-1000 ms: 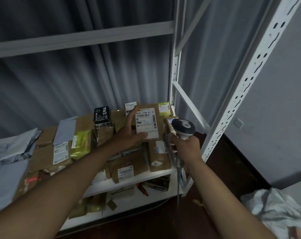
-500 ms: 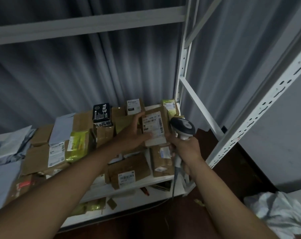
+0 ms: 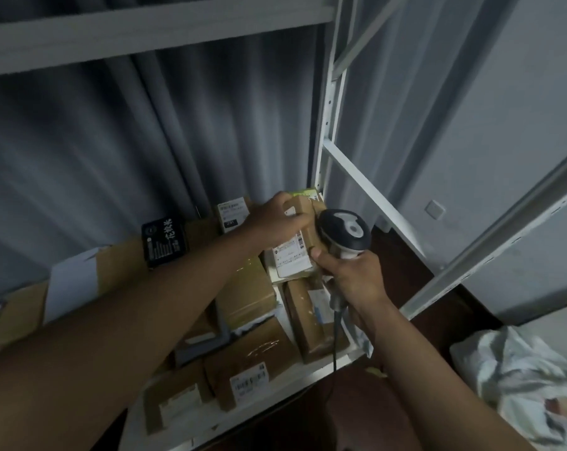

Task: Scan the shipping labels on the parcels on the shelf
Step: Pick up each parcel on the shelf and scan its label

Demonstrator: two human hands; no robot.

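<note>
My left hand grips a small brown parcel from above, at the back right of the shelf. The parcel's white shipping label faces me below the fingers. My right hand holds the handle of a grey and white barcode scanner, whose head sits right against the parcel's right edge. The scanner's cable hangs down from the handle. Several more brown parcels with labels lie on the shelf, among them one at the front.
A black box with white characters stands at the back of the shelf. White metal uprights and a diagonal brace frame the shelf's right end. A grey curtain hangs behind. Crumpled white bags lie on the dark floor at right.
My left hand has shifted from under the parcel to over its top and moved it back and right. The scanner head has closed in on the parcel. The view has moved nearer.
</note>
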